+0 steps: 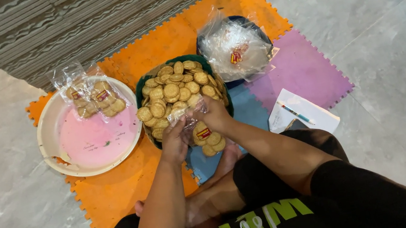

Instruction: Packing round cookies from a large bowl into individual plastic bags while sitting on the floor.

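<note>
I note both hands, left hand (173, 142) and right hand (214, 115), clamped on a clear plastic biscuit packet (205, 136), partly filled; two filled packets (93, 96) lie on the round pink tray (57, 113); the green basket of round biscuits (177, 88) remains full.

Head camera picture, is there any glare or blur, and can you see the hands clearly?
Head view: sharp overall; white glare on the stack of clear bags and faint sheen on the floor tiles. Left hand and right hand are evenly lit, though the clear bag of biscuits between them blurs fingertip detail.
</note>
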